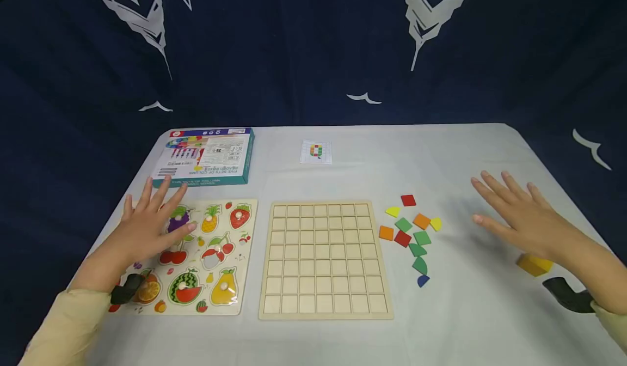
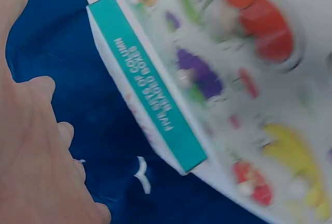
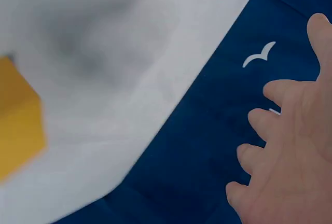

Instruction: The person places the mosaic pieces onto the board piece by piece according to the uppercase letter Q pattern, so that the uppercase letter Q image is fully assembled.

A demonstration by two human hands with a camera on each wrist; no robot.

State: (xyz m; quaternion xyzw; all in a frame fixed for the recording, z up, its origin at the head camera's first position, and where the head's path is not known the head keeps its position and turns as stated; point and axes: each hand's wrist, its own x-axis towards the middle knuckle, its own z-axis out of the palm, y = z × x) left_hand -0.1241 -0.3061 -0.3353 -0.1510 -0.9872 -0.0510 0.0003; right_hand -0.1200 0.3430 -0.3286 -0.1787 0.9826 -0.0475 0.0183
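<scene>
My left hand (image 1: pixel 147 224), its fingers spread, is over the fruit puzzle board (image 1: pixel 247 260) and holds nothing. To the right, my right hand (image 1: pixel 524 219) also has its fingers spread, above the white table near a yellow block (image 1: pixel 535 264) that the forearm partly covers. Between the hands lies a square wooden grid board (image 1: pixel 325 316) with bare cells. Beside its right edge are several flat coloured pieces: red (image 1: pixel 408 200), orange (image 1: pixel 422 221), yellow (image 1: pixel 393 211), green (image 1: pixel 419 265) and blue (image 1: pixel 423 281). In the right wrist view the yellow block (image 3: pixel 18 120) appears at the left edge.
A teal-edged box (image 1: pixel 203 156) lies at the table's back left, behind the fruit board. A small pattern card (image 1: pixel 315 152) rests behind the grid board. Past the table's back edge hangs a dark blue curtain (image 1: pixel 294 50) with white figures.
</scene>
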